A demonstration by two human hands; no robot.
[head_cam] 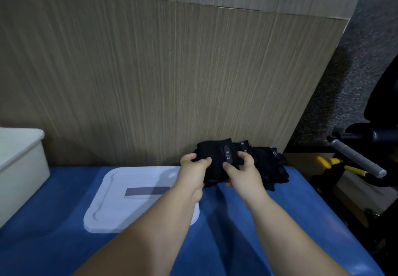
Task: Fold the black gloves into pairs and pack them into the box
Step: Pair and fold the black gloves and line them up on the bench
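Head view: gripping the folded black gloves [215, 154] with curled left hand [193, 169] and curled right hand [242, 173], at the far edge of the bench [280, 232], just beside the glove pile [272, 169] near its far right corner, box [19, 163] at the left edge.

The box [21, 163] is cut off by the left edge and its interior is not visible. The near right corner of the lid [133, 181] is covered by the left forearm. The lower part of the held black gloves [213, 151] is hidden behind the left hand [193, 174] and right hand [243, 174]; single glove or pair, cannot tell. The glove pile [273, 168] is partly screened by the right hand, so its count cannot be determined, and its labels are too small to read. The dark gear around the yellow-handled tool [325, 161] lies in shadow and runs off the right edge.
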